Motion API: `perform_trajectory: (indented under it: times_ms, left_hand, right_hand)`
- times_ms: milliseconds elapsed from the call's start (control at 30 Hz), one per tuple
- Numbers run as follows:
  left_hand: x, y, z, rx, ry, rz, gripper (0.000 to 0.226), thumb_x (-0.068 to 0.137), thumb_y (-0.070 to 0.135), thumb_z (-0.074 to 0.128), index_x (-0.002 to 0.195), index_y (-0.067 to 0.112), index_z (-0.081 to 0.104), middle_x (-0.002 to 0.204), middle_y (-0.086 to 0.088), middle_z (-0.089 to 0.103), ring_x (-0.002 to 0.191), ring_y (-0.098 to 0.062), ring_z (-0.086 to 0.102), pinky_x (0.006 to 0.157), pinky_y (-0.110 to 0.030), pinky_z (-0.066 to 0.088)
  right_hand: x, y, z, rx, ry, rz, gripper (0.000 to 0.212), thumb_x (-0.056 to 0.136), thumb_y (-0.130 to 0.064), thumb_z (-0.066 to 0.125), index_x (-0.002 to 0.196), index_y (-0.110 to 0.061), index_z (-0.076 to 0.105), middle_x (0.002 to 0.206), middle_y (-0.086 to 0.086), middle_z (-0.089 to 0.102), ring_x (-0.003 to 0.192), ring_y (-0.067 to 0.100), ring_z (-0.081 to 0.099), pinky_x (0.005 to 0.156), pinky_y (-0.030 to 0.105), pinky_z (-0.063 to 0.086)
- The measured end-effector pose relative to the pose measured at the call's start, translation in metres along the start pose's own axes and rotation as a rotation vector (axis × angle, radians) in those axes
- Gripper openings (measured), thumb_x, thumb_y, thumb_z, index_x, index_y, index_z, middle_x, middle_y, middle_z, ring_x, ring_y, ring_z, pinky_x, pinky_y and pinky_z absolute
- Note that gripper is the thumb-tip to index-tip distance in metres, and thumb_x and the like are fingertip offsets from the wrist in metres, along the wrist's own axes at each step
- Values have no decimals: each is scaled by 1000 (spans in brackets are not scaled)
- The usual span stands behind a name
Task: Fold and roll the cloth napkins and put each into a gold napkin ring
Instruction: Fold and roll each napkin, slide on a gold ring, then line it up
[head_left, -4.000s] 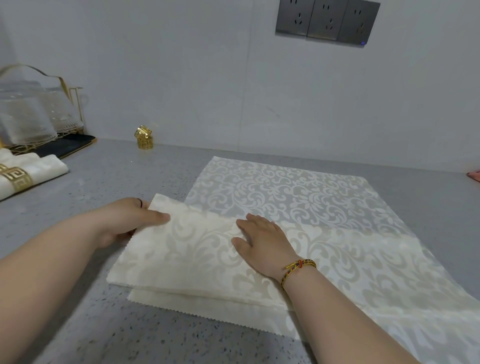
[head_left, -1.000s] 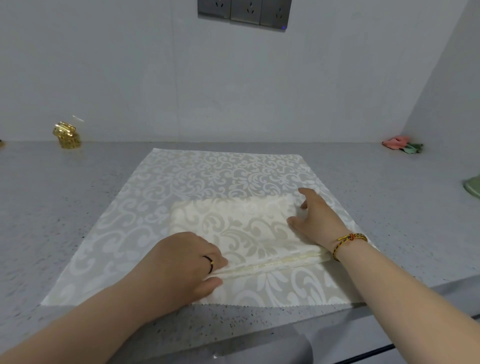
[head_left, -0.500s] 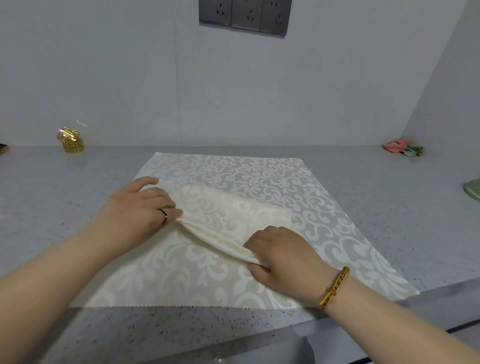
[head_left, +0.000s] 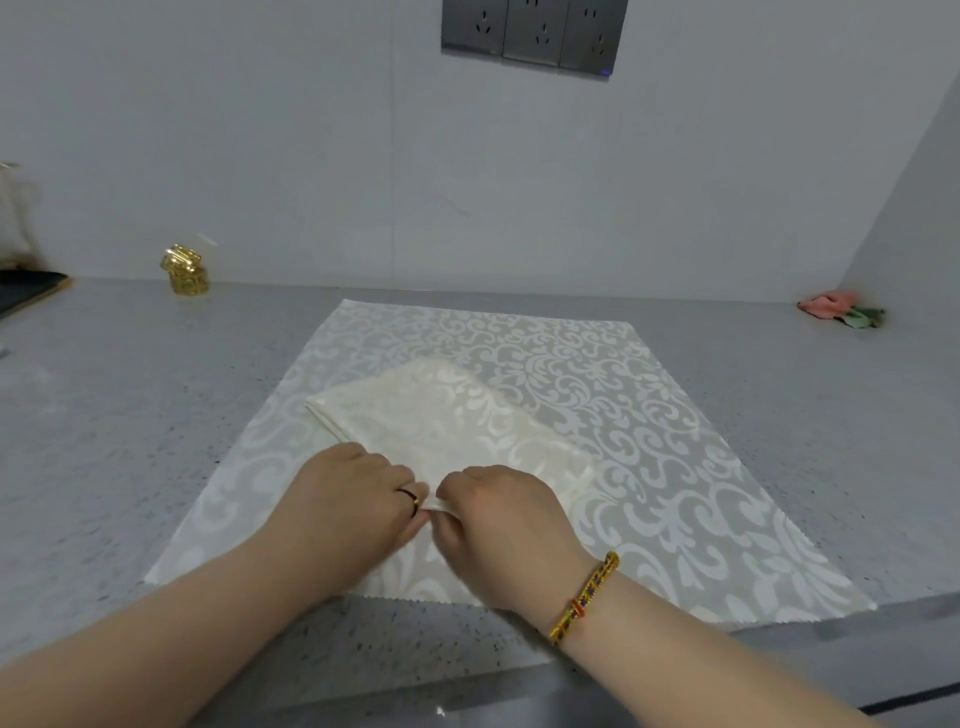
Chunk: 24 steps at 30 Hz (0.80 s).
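Observation:
A cream damask napkin (head_left: 441, 415), folded into a small square, lies turned diagonally on top of a larger patterned napkin (head_left: 649, 441) spread flat on the grey counter. My left hand (head_left: 358, 499) and my right hand (head_left: 498, 514) meet at the folded napkin's near corner, and both pinch it with curled fingers. The corner itself is mostly hidden under my fingers. Two stacked gold napkin rings (head_left: 186, 270) stand against the back wall at the left, far from both hands.
The counter's front edge (head_left: 675, 670) runs just below my wrists. A pink and green cloth (head_left: 841, 309) lies in the far right corner. A dark tray edge (head_left: 26, 293) shows at the far left. Wall sockets (head_left: 530, 31) sit above.
The folded napkin has been turned onto the diagonal. Both hands have come together at its near corner, where before the left hand held the far left edge.

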<state>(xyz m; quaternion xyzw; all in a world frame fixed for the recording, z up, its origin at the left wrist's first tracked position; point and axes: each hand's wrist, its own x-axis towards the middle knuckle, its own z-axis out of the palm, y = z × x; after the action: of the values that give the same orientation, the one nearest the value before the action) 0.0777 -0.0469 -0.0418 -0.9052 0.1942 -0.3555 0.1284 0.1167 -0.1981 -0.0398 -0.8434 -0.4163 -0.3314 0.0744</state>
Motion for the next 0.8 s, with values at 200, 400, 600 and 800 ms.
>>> perform_trajectory:
  times_ms: [200,400,600,800]
  left_hand:
    - [-9,-10,-1,-9,-50,-69,45,76,32,37,38,21,59,40,11,53,29,-13,46,37,-14,29]
    - [-33,-52,-14,-182,-77,-113,53,87,41,32,53,29,71,58,20,66,41,-4,59,34,-12,42]
    - [-62,-72,-10,-160,-108,-128,56,88,40,29,53,22,69,57,12,66,43,-10,60,35,-21,47]
    - [-57,-63,-24,-195,-130,-105,37,73,39,41,79,26,76,75,11,72,75,-4,58,66,-17,43]
  right_hand:
    - [-7,21,1,53,-57,-120,26,40,-34,76,60,-24,63,54,-10,58,52,12,56,48,15,43]
    - [-4,59,-2,106,-153,-174,13,53,-25,65,66,-22,67,63,-9,64,61,15,63,59,20,51]
    - [2,55,6,228,-227,-253,38,40,-9,89,72,-16,70,72,-5,68,65,16,65,68,18,41]
    - [7,61,6,375,-317,-215,15,64,-21,66,79,-18,70,75,-7,68,75,5,54,77,14,38]
